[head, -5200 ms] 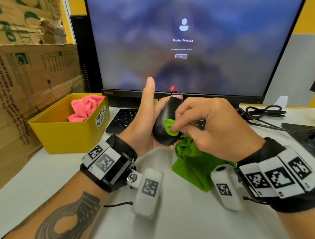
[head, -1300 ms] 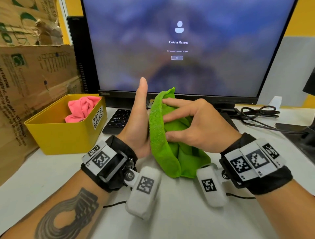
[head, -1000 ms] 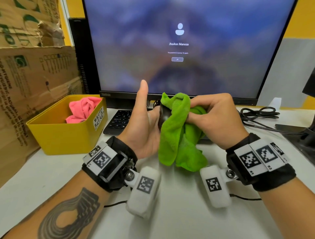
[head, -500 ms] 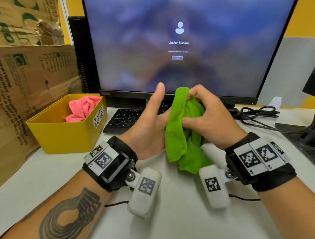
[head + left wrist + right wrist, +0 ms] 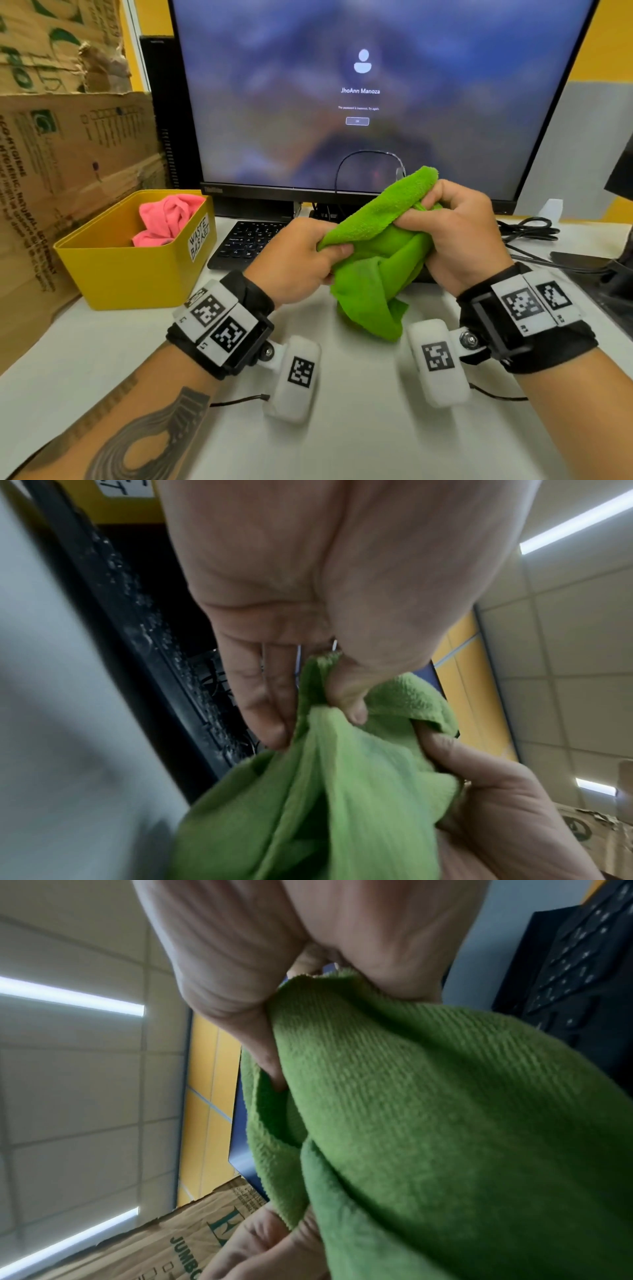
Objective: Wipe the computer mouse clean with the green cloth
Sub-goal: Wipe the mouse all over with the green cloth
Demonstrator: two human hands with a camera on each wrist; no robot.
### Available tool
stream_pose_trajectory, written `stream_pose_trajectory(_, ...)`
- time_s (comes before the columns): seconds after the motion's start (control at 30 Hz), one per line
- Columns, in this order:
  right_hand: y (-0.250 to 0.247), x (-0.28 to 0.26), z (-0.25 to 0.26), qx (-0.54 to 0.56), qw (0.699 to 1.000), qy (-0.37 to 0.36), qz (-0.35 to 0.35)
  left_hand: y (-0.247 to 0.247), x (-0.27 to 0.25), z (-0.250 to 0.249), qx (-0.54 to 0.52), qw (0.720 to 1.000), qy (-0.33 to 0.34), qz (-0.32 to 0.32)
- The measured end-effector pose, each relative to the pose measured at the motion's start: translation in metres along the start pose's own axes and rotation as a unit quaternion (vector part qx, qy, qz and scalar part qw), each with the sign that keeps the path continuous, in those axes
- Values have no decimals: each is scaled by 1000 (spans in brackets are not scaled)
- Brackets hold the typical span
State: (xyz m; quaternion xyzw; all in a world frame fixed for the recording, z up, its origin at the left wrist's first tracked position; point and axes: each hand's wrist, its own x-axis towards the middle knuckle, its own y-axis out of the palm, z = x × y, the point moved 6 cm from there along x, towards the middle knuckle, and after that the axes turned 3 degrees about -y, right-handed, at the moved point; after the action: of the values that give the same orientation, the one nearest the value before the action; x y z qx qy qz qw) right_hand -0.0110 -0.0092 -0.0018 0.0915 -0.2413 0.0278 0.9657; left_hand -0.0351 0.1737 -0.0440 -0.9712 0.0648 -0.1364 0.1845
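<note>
The green cloth (image 5: 373,253), a soft, nubby fabric with a fine ribbed weave, is held bunched above the white counter (image 5: 359,445) between both hands, its loose lower end hanging down in folds almost to the surface. The left hand (image 5: 294,263) pinches the cloth's left edge between thumb and curled fingers; the left wrist view shows the thumb (image 5: 346,696) pressed into a gathered pleat. The right hand (image 5: 455,233) is closed round the upper right part of the cloth, fingers curled into the folds. The mouse itself cannot be seen; only a thin dark cable (image 5: 346,168) loops up in front of the monitor (image 5: 342,85) and disappears behind the cloth's top edge, so whether the mouse sits inside the bundle cannot be told. Beyond the hands lies a black keyboard (image 5: 246,243), partly hidden by them. To the left a glossy yellow bin (image 5: 137,274) with a handwritten label holds a crumpled pink rag (image 5: 168,216), with worn cardboard boxes (image 5: 68,164) behind it. Coiled black cables (image 5: 531,233) lie far right. The near counter offers open flat room.
</note>
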Motion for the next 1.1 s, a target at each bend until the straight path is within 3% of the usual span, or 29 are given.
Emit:
stream_pose_trajectory(0.17,-4,0,-3,35,999,27,12,-19,-1,-7,93,994,23,-59)
stream_pose_trajectory(0.27,-2,-1,-4,65,996,41,42,-30,-6,-13,97,990,9,-99)
stream_pose_trajectory(0.5,4,-7,-1,176,977,75,92,-28,-13,-15,113,991,-19,-67)
stream_pose_trajectory(0.73,16,-15,-6,215,959,98,154,-21,-13,-25,-57,993,18,-102)
stream_pose_trajectory(0.97,17,-14,-12,183,966,82,164,-11,-11,-20,-29,995,-24,-93)
stream_pose_trajectory(1.1,17,-11,-13,125,980,73,137,-5,-11,-20,-71,994,-28,-72)
